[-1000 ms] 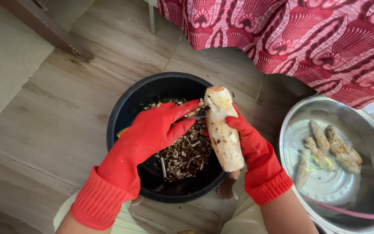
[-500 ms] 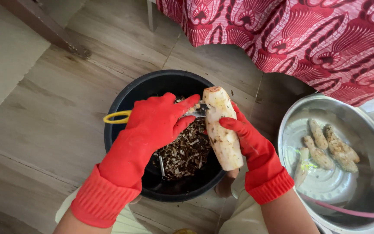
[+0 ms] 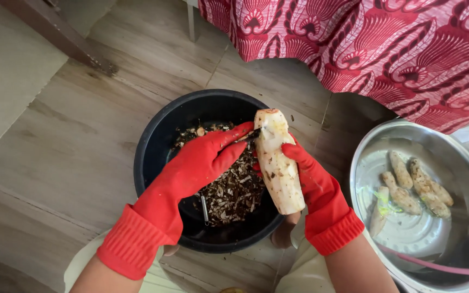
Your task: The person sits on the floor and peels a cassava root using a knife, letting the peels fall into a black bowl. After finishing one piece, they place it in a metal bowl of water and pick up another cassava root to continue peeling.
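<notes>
On a wood-look floor (image 3: 71,135), over a black bucket (image 3: 158,141) of peelings, the right hand (image 3: 313,187) grasps a pale root (image 3: 277,163); the left hand (image 3: 202,163) clenches a dark blade (image 3: 249,137) against its top.

No packages, labels, signs or screens in view.
Checked all around the black basin (image 3: 153,163): nothing printed, wrapped, boxed or lit showed on it, beside it or beyond it.
</notes>
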